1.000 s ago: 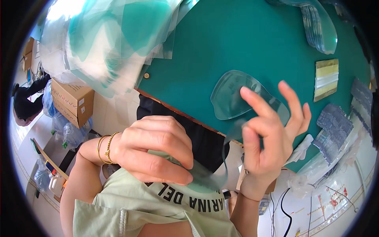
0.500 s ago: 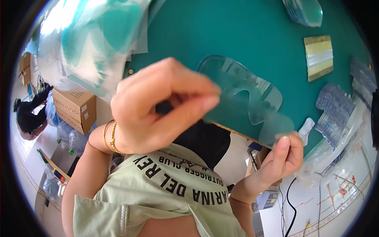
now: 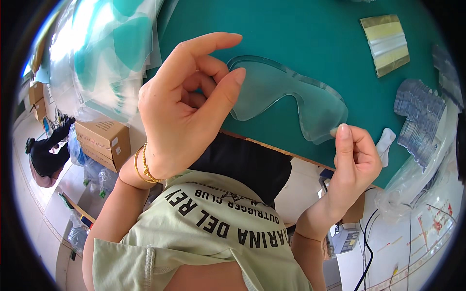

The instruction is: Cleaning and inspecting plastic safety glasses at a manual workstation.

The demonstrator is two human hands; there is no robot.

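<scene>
A translucent goggle-shaped lens sheet (image 3: 272,89) with a nose notch is just above or on the green table; the edge of a second clear lens shows along its top, so the two overlap. My right hand (image 3: 357,157) pinches the sheet's lower right corner between thumb and fingers. At its left end is my left hand (image 3: 191,94), thumb and index finger spread apart, other fingers curled, nothing visible between them. Whether the left fingertips touch the sheet's edge I cannot tell.
Large clear plastic sheets (image 3: 109,53) lie at the left. A yellow and silver block (image 3: 386,46) sits at the far right, with stacked clear pieces (image 3: 420,116) and a small white object (image 3: 385,146) nearer. Cardboard boxes (image 3: 104,140) and another person (image 3: 47,155) are off the table, left.
My left hand has opened from a pinch and the sheet's left end has left its fingers. The sheet, hanging blurred between both hands before, now lines up over the lens on the table.
</scene>
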